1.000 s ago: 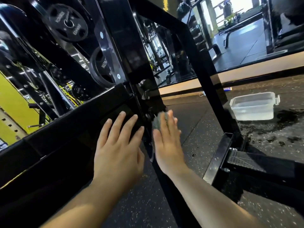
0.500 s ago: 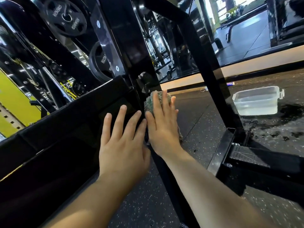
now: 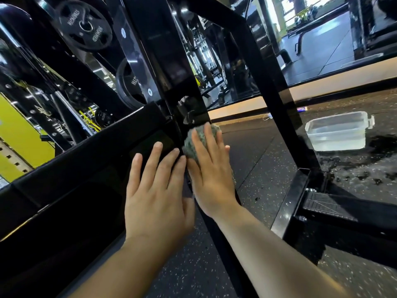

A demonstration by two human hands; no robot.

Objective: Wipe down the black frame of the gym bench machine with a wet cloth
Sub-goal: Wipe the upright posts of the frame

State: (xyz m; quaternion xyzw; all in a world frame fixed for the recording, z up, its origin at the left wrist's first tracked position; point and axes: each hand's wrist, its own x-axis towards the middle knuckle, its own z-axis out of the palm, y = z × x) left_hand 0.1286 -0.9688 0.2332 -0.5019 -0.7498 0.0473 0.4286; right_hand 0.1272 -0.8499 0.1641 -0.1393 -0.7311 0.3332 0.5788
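Observation:
The black frame of the bench machine runs steeply up the middle of the view, and a second slanted post stands to its right. My right hand presses a grey-green cloth flat against the frame's central post with straight fingers. Only the cloth's upper and left edges show around the fingers. My left hand lies flat with spread fingers on the black padded bench, just left of the cloth.
A clear plastic tub of water sits on the speckled rubber floor at the right, with wet patches around it. A black foot plate of the frame lies low at the right. Weight plates hang at the upper left.
My right hand has slid the cloth up the central post over the last second. My left hand has stayed flat on the pad.

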